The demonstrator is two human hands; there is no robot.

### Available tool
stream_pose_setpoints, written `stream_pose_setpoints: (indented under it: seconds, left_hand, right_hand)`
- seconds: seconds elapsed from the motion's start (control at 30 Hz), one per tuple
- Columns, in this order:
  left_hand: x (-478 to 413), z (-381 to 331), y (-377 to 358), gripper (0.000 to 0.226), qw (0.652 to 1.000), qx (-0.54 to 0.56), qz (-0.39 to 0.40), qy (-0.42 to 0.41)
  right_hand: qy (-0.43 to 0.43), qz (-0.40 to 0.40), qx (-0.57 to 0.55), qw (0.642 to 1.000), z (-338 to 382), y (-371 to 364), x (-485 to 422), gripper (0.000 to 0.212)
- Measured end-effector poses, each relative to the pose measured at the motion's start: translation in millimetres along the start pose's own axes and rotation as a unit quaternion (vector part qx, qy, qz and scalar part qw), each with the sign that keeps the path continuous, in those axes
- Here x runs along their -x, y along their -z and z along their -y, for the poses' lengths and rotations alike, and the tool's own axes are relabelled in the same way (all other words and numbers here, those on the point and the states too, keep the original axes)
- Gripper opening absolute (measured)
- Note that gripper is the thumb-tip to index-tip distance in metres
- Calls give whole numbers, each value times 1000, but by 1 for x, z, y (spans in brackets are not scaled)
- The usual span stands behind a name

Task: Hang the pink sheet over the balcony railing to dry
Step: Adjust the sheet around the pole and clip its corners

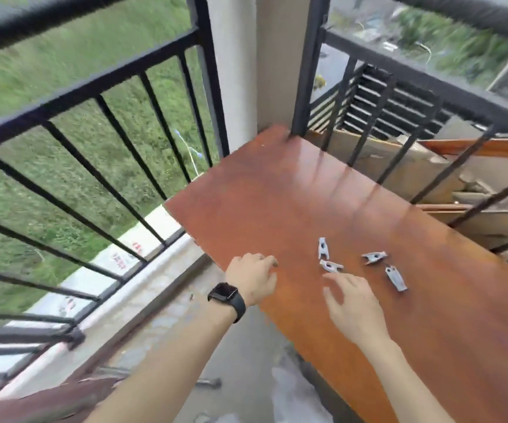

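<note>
- The left hand (252,279), wearing a black wristwatch (225,296), is resting at the left edge of the glossy reddish-brown wooden bench (307,193), with its fingers loosely bent and holding nothing.
- The right hand (353,306) is hovering with its fingers spread and empty, just below four grey clothes pegs (330,265).
- The black metal balcony railing (94,96) is crossing the upper left of the frame.
- A dull pink mass (33,404) is lying in the lower left corner, too blurred to tell if it is the sheet.

Home balcony, black railing (94,96), lawn (33,77) below
</note>
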State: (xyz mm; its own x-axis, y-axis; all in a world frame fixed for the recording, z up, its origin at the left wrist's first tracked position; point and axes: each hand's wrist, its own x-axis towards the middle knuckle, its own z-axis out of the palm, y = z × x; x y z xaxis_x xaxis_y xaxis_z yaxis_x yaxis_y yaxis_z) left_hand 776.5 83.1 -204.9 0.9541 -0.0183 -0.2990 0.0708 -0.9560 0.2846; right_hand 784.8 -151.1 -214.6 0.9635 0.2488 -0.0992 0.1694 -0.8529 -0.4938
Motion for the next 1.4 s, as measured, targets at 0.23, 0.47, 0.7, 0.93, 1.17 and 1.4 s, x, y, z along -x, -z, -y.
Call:
stream_pose_setpoints:
  seconds: [0.23,0.47,0.7,0.93,1.17,1.4]
  left_hand:
    - [-114,-56,-71,49,993,-27,118,-7]
    - [-199,-77,-121,67,971,-157,100,-153]
    - [-190,-51,-132,25,962,-204,109,-143]
    - [-102,-13,-111,11,938,266,50,214]
    - [8,52,-33,16,743,531,-141,383]
    - [131,108,78,32,772,550,-247,202]
  right_hand:
    - [-103,147,29,983,-91,-35,-65,51]
    - [-97,159,55,981,-136,-80,-108,57]
    - [-100,116,46,987,-149,-90,-94,32]
    - [-124,160,-130,971,-92,-73,-95,15]
    - [-35,211,-268,939,53,-52,-71,12]
    - [132,229,-316,911,221,-35,-28,14]
